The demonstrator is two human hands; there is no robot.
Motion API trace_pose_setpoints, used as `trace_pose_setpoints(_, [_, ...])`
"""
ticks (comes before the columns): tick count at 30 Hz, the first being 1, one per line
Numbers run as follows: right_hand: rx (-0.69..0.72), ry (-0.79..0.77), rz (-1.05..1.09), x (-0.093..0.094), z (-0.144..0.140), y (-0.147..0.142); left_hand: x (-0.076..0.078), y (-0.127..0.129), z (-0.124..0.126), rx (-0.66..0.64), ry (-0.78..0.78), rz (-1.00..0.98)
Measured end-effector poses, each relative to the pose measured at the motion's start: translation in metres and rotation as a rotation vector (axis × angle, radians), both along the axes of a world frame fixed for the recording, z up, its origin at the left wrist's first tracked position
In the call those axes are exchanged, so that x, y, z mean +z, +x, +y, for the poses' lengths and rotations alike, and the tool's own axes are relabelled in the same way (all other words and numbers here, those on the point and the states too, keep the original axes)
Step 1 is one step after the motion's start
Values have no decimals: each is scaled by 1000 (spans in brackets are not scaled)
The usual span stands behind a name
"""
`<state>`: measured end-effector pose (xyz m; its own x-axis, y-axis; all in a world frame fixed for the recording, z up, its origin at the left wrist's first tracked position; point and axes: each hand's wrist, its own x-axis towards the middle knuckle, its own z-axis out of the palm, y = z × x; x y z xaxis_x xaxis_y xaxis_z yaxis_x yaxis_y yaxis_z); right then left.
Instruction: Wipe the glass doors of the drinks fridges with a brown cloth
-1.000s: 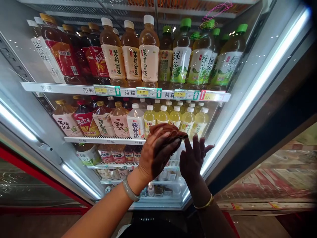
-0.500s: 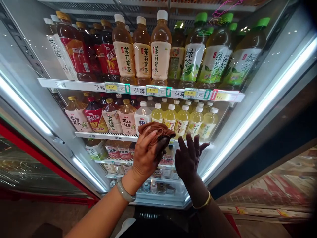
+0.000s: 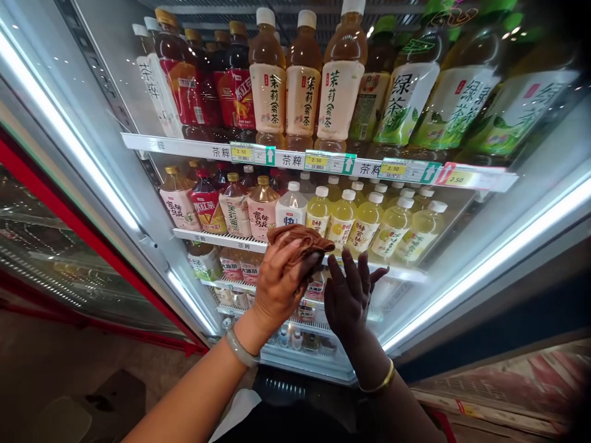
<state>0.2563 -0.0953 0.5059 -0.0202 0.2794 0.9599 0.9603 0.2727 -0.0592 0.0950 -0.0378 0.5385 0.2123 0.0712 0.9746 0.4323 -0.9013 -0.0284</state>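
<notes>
My left hand (image 3: 282,280) is closed around a crumpled brown cloth (image 3: 300,241), held up in front of the drinks cooler's middle shelves. Just to its right, my right hand (image 3: 348,295) is raised with its fingers spread and nothing in it. Behind the cloth stand bottles with yellow drink (image 3: 367,221) and a white-labelled bottle (image 3: 292,206), partly covered by the cloth. Whether the hands touch a glass surface in front of the bottles, I cannot tell. A pale bangle circles my left wrist and a gold one my right.
Tall tea bottles (image 3: 342,92) line the upper shelf, above a white price rail (image 3: 290,161). Bright light strips (image 3: 489,264) run down both sides of the cooler. A red frame edge (image 3: 92,227) stands at left, and a dark box-like object (image 3: 111,400) is on the floor.
The view has shifted, so the shelves and bottles appear further right and the upper ones larger. My left hand still grips the cloth; my right hand keeps its spread pose.
</notes>
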Motion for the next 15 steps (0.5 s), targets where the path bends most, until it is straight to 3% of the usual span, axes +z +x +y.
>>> trace_pose_setpoints(6, [3, -8, 53, -6, 8, -14, -35, -1, -5, -156, -47, 79])
trace_pose_setpoints(8, [-36, -16, 35, -3, 10, -23, -28, -15, 3, -135, -28, 89])
trace_pose_setpoints(12, [-90, -6, -16, 13, 20, -47, 4, -42, 21, -32, 5, -47])
trace_pose_setpoints(15, [-105, 3, -3, 21, 30, -61, 7, -48, 26, -53, -19, -43])
